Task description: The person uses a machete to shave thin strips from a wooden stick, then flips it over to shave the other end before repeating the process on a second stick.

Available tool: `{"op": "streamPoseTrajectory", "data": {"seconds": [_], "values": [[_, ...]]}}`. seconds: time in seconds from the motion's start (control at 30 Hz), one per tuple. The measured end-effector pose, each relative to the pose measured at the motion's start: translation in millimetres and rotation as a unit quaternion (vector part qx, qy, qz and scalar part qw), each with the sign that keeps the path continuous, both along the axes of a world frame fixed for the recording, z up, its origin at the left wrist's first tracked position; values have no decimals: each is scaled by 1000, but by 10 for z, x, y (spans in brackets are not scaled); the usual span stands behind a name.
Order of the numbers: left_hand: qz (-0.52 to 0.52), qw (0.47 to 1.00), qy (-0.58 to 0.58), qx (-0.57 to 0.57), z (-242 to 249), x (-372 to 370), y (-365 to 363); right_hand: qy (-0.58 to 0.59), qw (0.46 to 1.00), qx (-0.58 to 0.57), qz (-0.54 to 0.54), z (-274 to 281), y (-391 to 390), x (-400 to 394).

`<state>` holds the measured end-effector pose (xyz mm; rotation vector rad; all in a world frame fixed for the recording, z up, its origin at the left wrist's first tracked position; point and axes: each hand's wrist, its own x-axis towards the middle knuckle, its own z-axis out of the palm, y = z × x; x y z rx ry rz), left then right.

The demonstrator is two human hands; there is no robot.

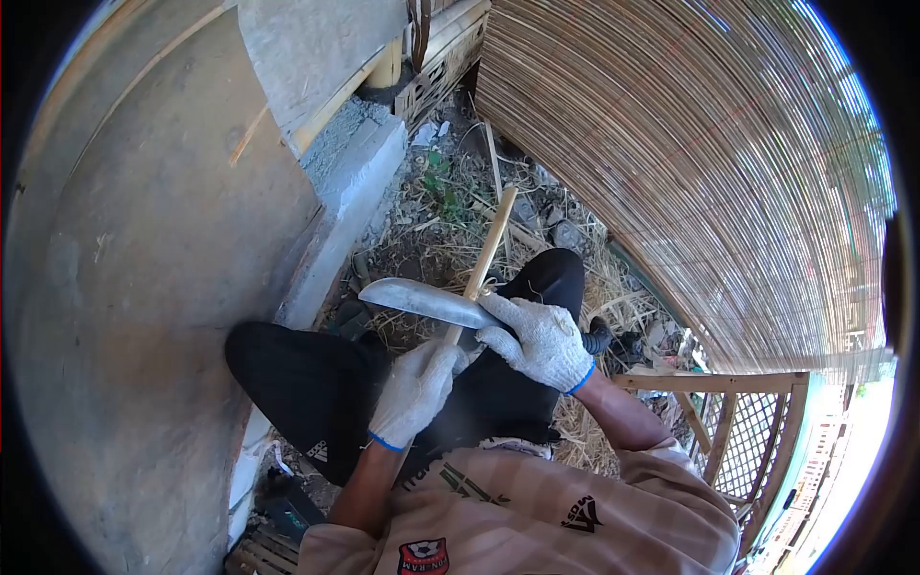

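Observation:
My left hand (417, 395), in a white knit glove with a blue cuff, is closed around the lower part of a pale bamboo strip (494, 240). The strip slants up and away from me between my knees. In a matching glove, my right hand (544, 337) grips a large knife with a broad blade (422, 300); the fingers hide its handle. The blade points left and lies across the strip, just above my left hand. Small curled shavings (487, 286) show on the strip beside the blade.
A worn board (163, 259) and a concrete ledge (359, 182) stand at the left. A slatted bamboo screen (690, 163) leans at the right, above a wooden lattice frame (747, 431). Dry straw (594, 422) and debris litter the ground. My dark-trousered knees (287, 383) are spread.

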<state>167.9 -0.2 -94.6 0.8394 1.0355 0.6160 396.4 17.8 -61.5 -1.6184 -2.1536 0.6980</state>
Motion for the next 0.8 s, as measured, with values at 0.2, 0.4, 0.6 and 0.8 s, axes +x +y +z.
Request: {"op": "streamPoseTrajectory", "data": {"seconds": [0.2, 0.4, 0.6, 0.8], "values": [[-7, 999, -19, -32, 50, -27, -66, 1, 992, 45, -115, 37, 343, 193], [-15, 999, -14, -41, 23, 1, -133, 9, 990, 15, -137, 56, 390, 397], [-6, 999, -15, -41, -36, -14, -50, 4, 999, -46, 12, 6, -93, 17], [-1, 1000, 4, -31, 85, -8, 2, -24, 999, -16, -31, 117, 100, 48]]}}
